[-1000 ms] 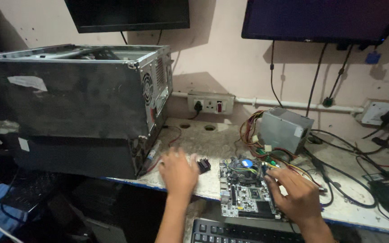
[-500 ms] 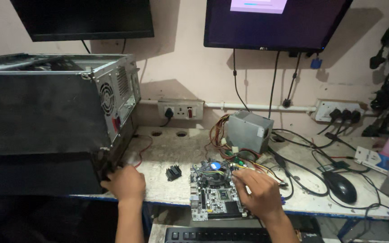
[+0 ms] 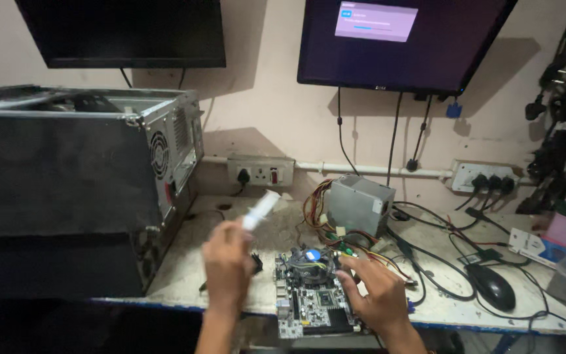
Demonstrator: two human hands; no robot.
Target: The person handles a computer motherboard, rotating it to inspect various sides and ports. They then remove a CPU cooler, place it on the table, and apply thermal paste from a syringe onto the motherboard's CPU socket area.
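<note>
So the setup is a pinkish wall with two dark monitors hung on it, the right-hand monitor [image 3: 401, 42] showing a small light window, and below that a scuffed pale tabletop [image 3: 185, 275] with a blue front edge. At about 9 o'clock sits a big grey PC case [image 3: 80, 190], back panel facing the middle. Dead centre near the front edge is a bare motherboard [image 3: 312, 301] with a cooler fan [image 3: 309, 262] on top, and at its 1 o'clock a grey power supply [image 3: 358, 204] with a bundle of coloured wires running down to the board. The left hand [image 3: 227, 265] is lifted just off the board's 9 o'clock side, curled around a white syringe-type tube [image 3: 260, 208] that sticks up toward 1 o'clock; it's motion-blurred. The right hand [image 3: 375, 295] is spread loose with fingers resting on the board's right edge, gripping nothing. A black mouse [image 3: 492, 286] lies well off at 3 o'clock, and a wall socket strip [image 3: 260, 172] is up at 12.
</note>
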